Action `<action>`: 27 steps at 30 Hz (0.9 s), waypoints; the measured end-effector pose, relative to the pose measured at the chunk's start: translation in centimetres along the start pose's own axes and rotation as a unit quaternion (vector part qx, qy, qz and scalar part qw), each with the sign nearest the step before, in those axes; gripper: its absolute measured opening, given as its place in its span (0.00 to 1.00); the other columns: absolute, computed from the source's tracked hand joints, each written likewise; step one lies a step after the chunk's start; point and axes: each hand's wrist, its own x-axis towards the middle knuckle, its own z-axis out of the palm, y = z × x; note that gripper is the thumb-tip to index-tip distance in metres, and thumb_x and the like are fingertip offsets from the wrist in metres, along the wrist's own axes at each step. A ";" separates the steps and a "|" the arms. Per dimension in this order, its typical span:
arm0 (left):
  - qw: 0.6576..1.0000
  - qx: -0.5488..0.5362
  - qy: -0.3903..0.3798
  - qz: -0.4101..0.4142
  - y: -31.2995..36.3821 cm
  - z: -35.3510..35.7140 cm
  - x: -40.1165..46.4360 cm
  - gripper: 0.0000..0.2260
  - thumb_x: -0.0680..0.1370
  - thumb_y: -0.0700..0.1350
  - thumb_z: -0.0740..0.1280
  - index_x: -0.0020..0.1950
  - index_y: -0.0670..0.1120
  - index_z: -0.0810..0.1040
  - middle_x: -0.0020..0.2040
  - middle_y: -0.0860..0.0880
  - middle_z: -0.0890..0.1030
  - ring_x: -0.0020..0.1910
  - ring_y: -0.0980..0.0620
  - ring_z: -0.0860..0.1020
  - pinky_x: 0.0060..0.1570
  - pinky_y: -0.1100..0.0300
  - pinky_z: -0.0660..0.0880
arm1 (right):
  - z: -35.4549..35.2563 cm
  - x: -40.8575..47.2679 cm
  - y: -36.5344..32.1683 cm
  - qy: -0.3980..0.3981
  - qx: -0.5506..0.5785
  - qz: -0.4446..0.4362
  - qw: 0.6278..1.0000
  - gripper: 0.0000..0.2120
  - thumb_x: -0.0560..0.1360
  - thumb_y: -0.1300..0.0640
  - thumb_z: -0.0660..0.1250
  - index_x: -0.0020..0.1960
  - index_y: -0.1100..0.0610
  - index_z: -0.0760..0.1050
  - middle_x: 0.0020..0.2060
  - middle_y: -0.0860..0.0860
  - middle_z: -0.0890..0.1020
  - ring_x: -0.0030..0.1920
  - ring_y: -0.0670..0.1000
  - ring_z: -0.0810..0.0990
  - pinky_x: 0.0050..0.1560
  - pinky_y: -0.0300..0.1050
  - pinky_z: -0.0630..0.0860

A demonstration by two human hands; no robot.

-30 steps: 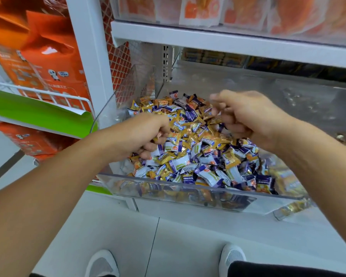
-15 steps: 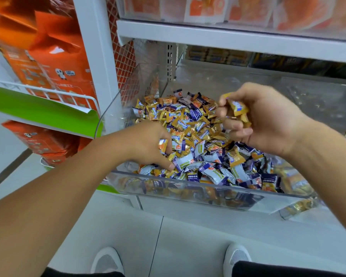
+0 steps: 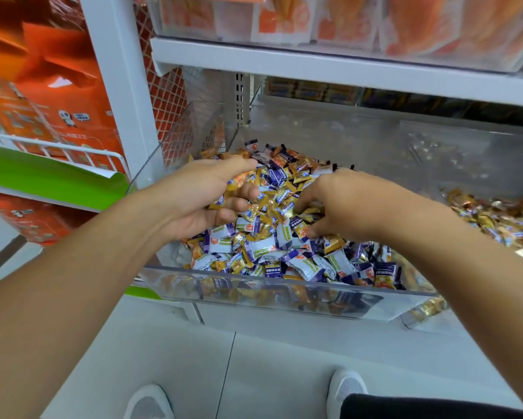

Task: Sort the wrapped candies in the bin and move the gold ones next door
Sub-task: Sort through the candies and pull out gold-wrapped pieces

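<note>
A white store shelf [image 3: 329, 68] carries a clear plastic bin [image 3: 254, 290] heaped with wrapped candies [image 3: 272, 246] in gold, purple and white foil, the landmark of this aisle scene. Both of a person's bare hands reach into the bin from its front wall. The left hand [image 3: 199, 195] sits over the bin's left half, palm turned inward, its grip curled loosely around a few gold candies [image 3: 239, 181] caught between thumb and fingers. The right hand [image 3: 341, 204] lies knuckles-up over the bin's middle, fingertips pressed down into the pile; its grip is bent around the wrappers there, though whether it pinches any single candy cannot be told. Immediately to the right of the bin, beyond a clear divider, a neighbouring bin [image 3: 423, 313] holds a shallower layer of gold-wrapped candies [image 3: 495, 219]. Above the bin, on the shelf overhead, stand clear trays of orange-and-white packets [image 3: 284, 16]. To the left of the bin, past a white upright post [image 3: 115, 86], orange boxes [image 3: 57, 95] sit in a white wire rack [image 3: 51, 149] edged with a green card strip [image 3: 45, 176]. Below the bin's front wall, two white shoes [image 3: 346, 388] stand on a pale tiled floor [image 3: 269, 358].
</note>
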 end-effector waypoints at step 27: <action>0.999 -0.040 0.030 0.001 -1.1 1.9 1.6 0.08 0.79 0.45 0.69 0.54 0.42 0.76 0.50 0.44 0.80 0.28 0.56 0.72 0.19 0.68 0.62 | -0.9 -1.2 2.0 -0.048 0.794 0.163 0.584 0.20 0.80 0.58 0.61 0.30 0.54 0.63 0.18 0.46 0.60 0.16 0.43 0.56 0.14 0.33 0.51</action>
